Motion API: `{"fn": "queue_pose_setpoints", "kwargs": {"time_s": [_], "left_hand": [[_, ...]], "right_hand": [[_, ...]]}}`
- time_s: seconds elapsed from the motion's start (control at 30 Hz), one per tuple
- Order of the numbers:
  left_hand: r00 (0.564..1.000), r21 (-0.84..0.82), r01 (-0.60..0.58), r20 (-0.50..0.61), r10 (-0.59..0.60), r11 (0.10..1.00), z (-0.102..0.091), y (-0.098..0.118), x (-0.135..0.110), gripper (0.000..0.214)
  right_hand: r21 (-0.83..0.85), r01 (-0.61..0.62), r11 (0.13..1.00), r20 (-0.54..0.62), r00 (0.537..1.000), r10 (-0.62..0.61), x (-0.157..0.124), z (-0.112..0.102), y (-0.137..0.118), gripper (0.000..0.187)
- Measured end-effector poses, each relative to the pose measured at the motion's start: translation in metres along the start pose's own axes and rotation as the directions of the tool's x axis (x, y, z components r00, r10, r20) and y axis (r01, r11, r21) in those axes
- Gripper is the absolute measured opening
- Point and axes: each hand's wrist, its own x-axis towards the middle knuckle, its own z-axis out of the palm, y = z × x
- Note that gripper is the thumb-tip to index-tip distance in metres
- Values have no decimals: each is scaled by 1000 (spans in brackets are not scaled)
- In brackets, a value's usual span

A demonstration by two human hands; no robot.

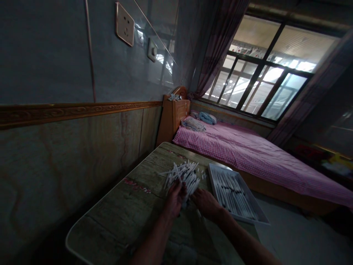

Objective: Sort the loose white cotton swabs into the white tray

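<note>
A heap of thin white pen-like sticks (189, 176), some with dark ends, lies on the table. My left hand (175, 197) is at the near left side of the heap, its fingers closed around a white stick that points up and away. On the near right side of the heap, my right hand (206, 203) reaches in with curled fingers; what they hold, if anything, is hidden. To the right, a shallow white tray (257, 211) contains many similar sticks laid side by side in rows. A few small white pieces (203, 175) lie between heap and tray.
The table (118, 217) has a rounded, light edge and stands close to the tiled wall (110, 147). Beyond it is a bed with a pink checked sheet (228, 147) and a wooden headboard (180, 110). The tray reaches the table's right edge.
</note>
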Motion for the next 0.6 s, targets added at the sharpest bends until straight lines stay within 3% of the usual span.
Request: {"fn": "queue_pose_setpoints", "kwargs": {"time_s": [0.07, 0.13, 0.17, 0.23, 0.3, 0.37, 0.43, 0.6], "left_hand": [[1000, -2, 29, -5, -29, 1000, -1, 0, 1, 15], [999, 7, 50, -9, -50, 999, -1, -3, 1, 10], [998, 14, 55, -5, -55, 998, -2, -5, 1, 9], [998, 28, 58, 16, -58, 998, -3, -10, 1, 11], [997, 36, 59, 49, -61, 998, -4, -15, 0, 13], [995, 42, 65, 70, -68, 997, -5, -16, -1, 15], [995, 45, 78, 54, -81, 996, -5, -15, -1, 14], [993, 33, 115, -38, -114, 993, -3, -10, -2, 10]], "right_hand": [[49, -93, 995, -148, 984, 99, -12, -3, 0, 26], [204, -215, 955, -333, 902, 274, -23, -2, -4, 22], [326, -251, 911, -416, 828, 377, -27, 0, -8, 20], [604, -233, 762, -518, 612, 598, -32, 8, -16, 18], [807, -134, 575, -491, 387, 780, -32, 18, -26, 25], [898, -48, 437, -414, 241, 878, -30, 27, -35, 30], [933, -3, 360, -353, 182, 918, -28, 33, -42, 32], [970, 88, 228, -239, 136, 962, -27, 42, -45, 34]]}}
